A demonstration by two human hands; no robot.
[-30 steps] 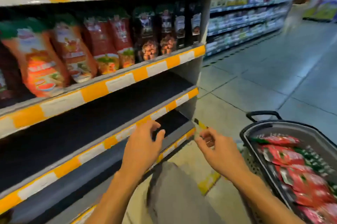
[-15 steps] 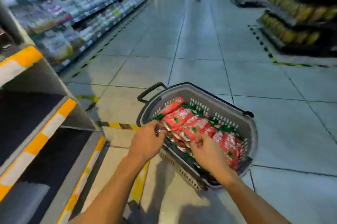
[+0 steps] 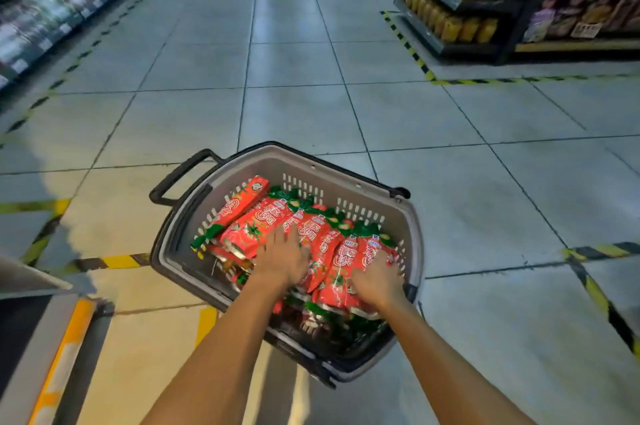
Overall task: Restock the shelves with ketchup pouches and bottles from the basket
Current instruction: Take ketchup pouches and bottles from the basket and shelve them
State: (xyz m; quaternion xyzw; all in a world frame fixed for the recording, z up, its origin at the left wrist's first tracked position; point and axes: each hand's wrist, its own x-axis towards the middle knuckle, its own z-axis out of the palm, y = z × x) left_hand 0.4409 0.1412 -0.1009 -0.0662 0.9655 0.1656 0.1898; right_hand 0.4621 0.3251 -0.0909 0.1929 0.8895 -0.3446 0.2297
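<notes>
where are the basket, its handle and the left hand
basket [image 3: 414,234], head view, bare right rim
handle [image 3: 180,175], head view, middle of the black bar
left hand [image 3: 282,256], head view, back of the hand

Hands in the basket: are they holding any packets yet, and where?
Cannot tell. Both the left hand and right hand lie on the red packets, fingers hidden among them.

The floor [image 3: 450,182] is pale grey tile with dark grout lines and yellow-and-black striped tape. A grey basket [image 3: 414,237] with a black handle stands directly on it. A shelf [image 3: 52,348] meets the floor at lower left; other racks [image 3: 450,9], blurred, seem to stand farther off.
</notes>
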